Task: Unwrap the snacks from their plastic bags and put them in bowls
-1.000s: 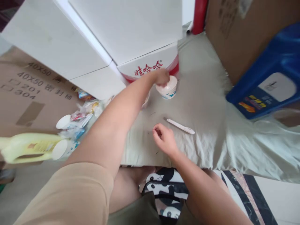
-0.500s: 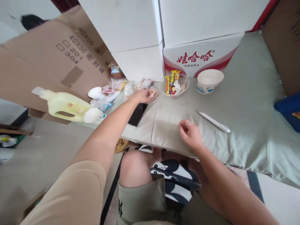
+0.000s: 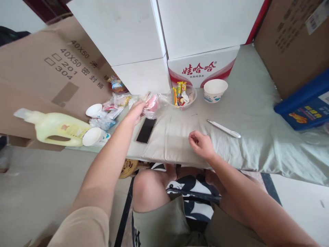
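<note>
My left hand (image 3: pixel 136 112) reaches to the back of the cloth-covered surface, its fingers closed on a clear plastic packet (image 3: pixel 152 104) with something pink inside. A black phone (image 3: pixel 146 130) lies just in front of it. To the packet's right, a clear plastic bowl (image 3: pixel 192 101) holds several yellow-wrapped snacks (image 3: pixel 182 93). Near the front edge my right hand (image 3: pixel 202 144) rests with curled fingers and nothing visible in them. Beyond it to the right lies a white pen-shaped utility knife (image 3: pixel 224 128). A paper bowl (image 3: pixel 215 91) with a blue pattern stands behind the knife.
At left are a yellow jug lying on its side (image 3: pixel 61 129), two paper cups (image 3: pixel 95 137) and several crinkled packets (image 3: pixel 113 111). White cartons (image 3: pixel 205 67) stand along the back, with a brown cardboard box (image 3: pixel 48 75) at left. A blue container (image 3: pixel 305 103) sits at right.
The view has shifted. My left hand has moved left, away from the clear bowl, and the pink packet now shows raised in its grip. My right hand stays curled in place.
</note>
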The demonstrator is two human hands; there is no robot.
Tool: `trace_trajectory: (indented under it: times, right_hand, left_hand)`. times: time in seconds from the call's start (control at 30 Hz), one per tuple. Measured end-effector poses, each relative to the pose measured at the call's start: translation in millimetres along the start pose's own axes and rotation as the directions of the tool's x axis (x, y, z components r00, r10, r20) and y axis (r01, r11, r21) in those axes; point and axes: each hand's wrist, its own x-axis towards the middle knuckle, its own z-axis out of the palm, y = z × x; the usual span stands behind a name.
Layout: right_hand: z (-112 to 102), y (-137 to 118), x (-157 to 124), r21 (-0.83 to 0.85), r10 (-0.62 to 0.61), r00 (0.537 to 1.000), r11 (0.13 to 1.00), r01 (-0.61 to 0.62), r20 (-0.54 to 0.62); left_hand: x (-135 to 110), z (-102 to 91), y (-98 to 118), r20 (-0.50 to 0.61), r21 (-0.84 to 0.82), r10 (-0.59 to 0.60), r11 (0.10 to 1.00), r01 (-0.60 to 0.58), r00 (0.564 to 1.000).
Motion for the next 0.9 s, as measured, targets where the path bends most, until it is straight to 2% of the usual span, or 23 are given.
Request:
trace_trajectory:
  times: [0.07,0.17,0.23,0.33,0.43,0.53,0.67,0.77,0.83,0.9]
  right_hand:
    - [-4.6,1.1,-2.2,0.021,0.018,1.0,1.0,-0.018,-0.021]
    - [-11.1,4.6,-4.7,0.081,0.065,0.997,0.995,-0.06,-0.051]
    - [-14.2,7.9,-5.9,0.157,0.073,0.996,0.985,-0.065,-0.048]
    - [-17.2,13.2,-8.9,0.241,-0.01,1.0,0.97,0.011,-0.008]
    - [-19.6,17.1,-12.6,0.206,-0.135,0.988,0.972,0.117,0.074]
    - [-20.2,19.0,-13.8,0.136,-0.235,0.962,0.967,0.216,0.139]
    - [-14.1,19.2,-9.4,-0.02,-0.279,0.959,0.96,0.28,0.057]
    - [-9.2,17.6,-5.4,-0.124,-0.269,0.963,0.956,0.267,-0.001]
    - [-8.2,16.0,-4.2,-0.163,-0.271,0.963,0.95,0.266,-0.005]
    - [-8.6,14.5,-4.2,-0.189,-0.271,0.963,0.946,0.264,-0.007]
  left_hand:
    - [-32.7,4.0,-6.4,0.119,-0.298,-0.139,0.939,0.169,0.983]
    - [-84.8,31.0,-24.6,0.234,-0.531,-0.202,0.793,0.299,0.951]
    - [-113.3,57.7,-37.4,0.336,-0.572,-0.183,0.74,0.354,0.924]
    - [-138.2,94.7,-50.4,0.455,-0.564,-0.188,0.695,0.446,0.87]
    - [-141.2,116.6,-56.9,0.521,-0.558,-0.136,0.693,0.457,0.842]
    - [-132.3,124.4,-63.3,0.532,-0.549,-0.128,0.701,0.455,0.837]
    - [-123.1,125.8,-71.4,0.55,-0.533,-0.188,0.671,0.515,0.814]
    - [-123.4,125.2,-72.7,0.577,-0.513,-0.159,0.693,0.507,0.801]
    - [-124.8,124.9,-72.3,0.567,-0.501,-0.135,0.726,0.47,0.812]
    - [-125.4,125.4,-73.0,0.516,-0.488,-0.125,0.77,0.411,0.847]
